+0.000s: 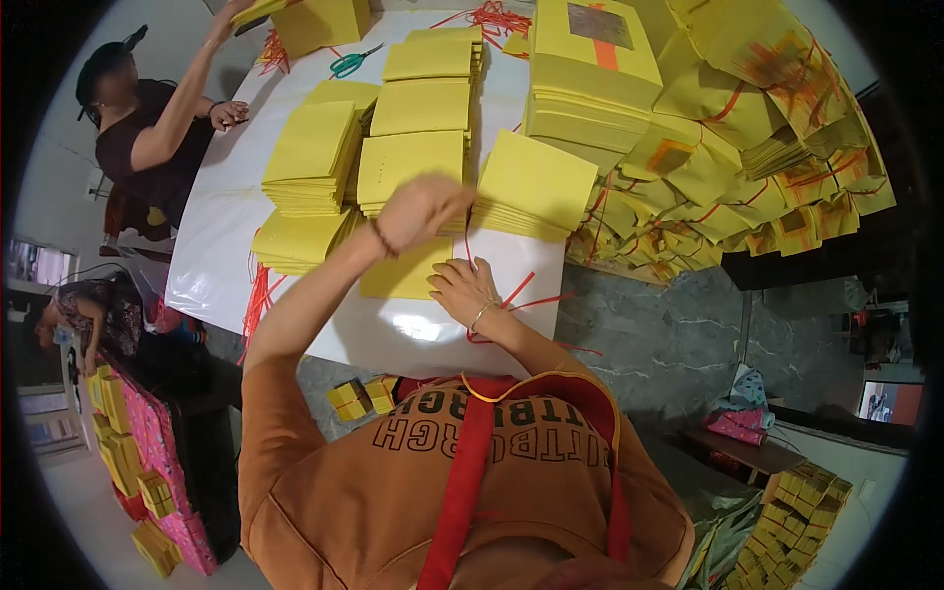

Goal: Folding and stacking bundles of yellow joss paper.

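My left hand (423, 211) is raised above the stacks in a closed, slightly blurred fist. A thin red strap (469, 244) runs down from it towards my other hand, so the fist appears closed on that strap. Lower down, my right hand (467, 293) lies with fingers spread at the right edge of a flat yellow paper bundle (403, 275). My left forearm partly hides this bundle. Loose red strap ends (518, 289) stick out beside my right wrist. Just beyond my hands stand stacks of yellow paper (413, 167) and a slanted yellow stack (534, 182).
Green scissors (355, 61) lie on the white tabletop (211, 261) near its far side. Tall yellow stacks (590, 88) and strapped bundles (708, 177) crowd the right. A person (147, 138) works at the left edge; another (93, 315) sits farther back. Red straps (258, 305) hang at the table's left.
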Available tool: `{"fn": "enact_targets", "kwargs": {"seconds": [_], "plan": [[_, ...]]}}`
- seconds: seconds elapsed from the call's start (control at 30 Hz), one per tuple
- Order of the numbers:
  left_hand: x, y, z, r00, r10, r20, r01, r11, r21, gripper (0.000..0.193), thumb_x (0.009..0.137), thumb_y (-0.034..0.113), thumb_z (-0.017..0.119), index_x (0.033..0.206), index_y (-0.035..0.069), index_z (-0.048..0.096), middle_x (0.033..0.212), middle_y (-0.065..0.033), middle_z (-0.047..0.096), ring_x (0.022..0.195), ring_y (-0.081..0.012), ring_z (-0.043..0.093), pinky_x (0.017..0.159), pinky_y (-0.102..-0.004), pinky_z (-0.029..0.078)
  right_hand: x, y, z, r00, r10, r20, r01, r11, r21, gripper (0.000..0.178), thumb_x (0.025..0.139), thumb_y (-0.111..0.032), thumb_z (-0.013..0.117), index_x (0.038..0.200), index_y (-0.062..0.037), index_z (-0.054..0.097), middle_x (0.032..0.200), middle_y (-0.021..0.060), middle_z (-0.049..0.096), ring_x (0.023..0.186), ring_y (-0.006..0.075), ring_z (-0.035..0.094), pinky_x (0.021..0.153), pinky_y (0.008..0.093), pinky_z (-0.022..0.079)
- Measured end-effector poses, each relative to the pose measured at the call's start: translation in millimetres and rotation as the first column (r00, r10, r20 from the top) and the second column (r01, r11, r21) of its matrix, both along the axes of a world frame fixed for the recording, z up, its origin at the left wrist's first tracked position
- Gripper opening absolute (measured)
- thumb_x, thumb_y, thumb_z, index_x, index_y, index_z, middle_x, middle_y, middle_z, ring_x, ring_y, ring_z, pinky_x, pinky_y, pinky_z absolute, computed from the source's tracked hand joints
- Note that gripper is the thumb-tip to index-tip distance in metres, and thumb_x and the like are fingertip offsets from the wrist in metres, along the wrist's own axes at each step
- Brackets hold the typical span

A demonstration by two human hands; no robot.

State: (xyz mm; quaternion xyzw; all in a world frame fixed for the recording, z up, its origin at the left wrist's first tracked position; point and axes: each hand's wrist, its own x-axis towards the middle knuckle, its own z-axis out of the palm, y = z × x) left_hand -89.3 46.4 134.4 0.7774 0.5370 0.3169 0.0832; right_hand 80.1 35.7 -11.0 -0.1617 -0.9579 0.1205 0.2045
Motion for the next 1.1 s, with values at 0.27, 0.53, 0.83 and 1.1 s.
{"fn": "enact_targets", "kwargs": {"seconds": [0.27, 0.53, 0.83, 1.1], "plan": [[18, 197, 83, 0.989, 0.033, -0.147, 0.056, 0.822, 0.566, 0.024, 0.083, 0.026, 0.058, 0.095, 0.006, 0.065, 0.088, -0.0099, 0.063, 0.083, -0.0289, 0.056, 0.077, -0.0379, 0.045, -1, 2, -9, 0.996, 0.040, -0.079, -0.046, 0.996, -0.080, 0.021, 0.075, -0.022, 0.060, 0.095, -0.0148, 0.061, 0.109, 0.0006, 0.054, 0.107, 0.0194, 0.042, 0.085, 0.0421, 0.028], [23, 219, 95, 0.964, -0.012, -0.266, 0.090, 0.955, 0.281, 0.031, 0.081, 0.034, 0.060, 0.096, 0.007, 0.066, 0.092, -0.0066, 0.064, 0.088, -0.0262, 0.056, 0.078, -0.0355, 0.044, 0, 4, -13, 0.993, -0.002, -0.120, -0.011, 0.994, -0.106, 0.021, 0.074, -0.018, 0.061, 0.094, -0.0148, 0.062, 0.110, -0.0004, 0.054, 0.107, 0.0197, 0.042, 0.085, 0.0415, 0.028], [22, 219, 100, 0.977, 0.002, -0.213, 0.037, 0.983, 0.180, 0.028, 0.084, 0.033, 0.057, 0.093, 0.008, 0.067, 0.090, -0.0076, 0.065, 0.085, -0.0250, 0.059, 0.076, -0.0354, 0.045, 1, 4, -10, 0.994, -0.003, -0.113, -0.013, 0.990, -0.141, 0.018, 0.076, -0.019, 0.059, 0.094, -0.0151, 0.062, 0.109, 0.0007, 0.056, 0.108, 0.0199, 0.043, 0.087, 0.0395, 0.029], [21, 221, 103, 0.947, 0.064, -0.314, 0.012, 0.972, 0.233, 0.025, 0.085, 0.034, 0.053, 0.095, 0.015, 0.066, 0.085, -0.0076, 0.064, 0.071, -0.0293, 0.060, 0.065, -0.0399, 0.048, 1, 4, -14, 0.995, 0.005, -0.100, -0.023, 0.983, -0.181, 0.018, 0.077, -0.021, 0.059, 0.094, -0.0143, 0.062, 0.112, 0.0028, 0.056, 0.109, 0.0212, 0.043, 0.086, 0.0398, 0.029]]}}
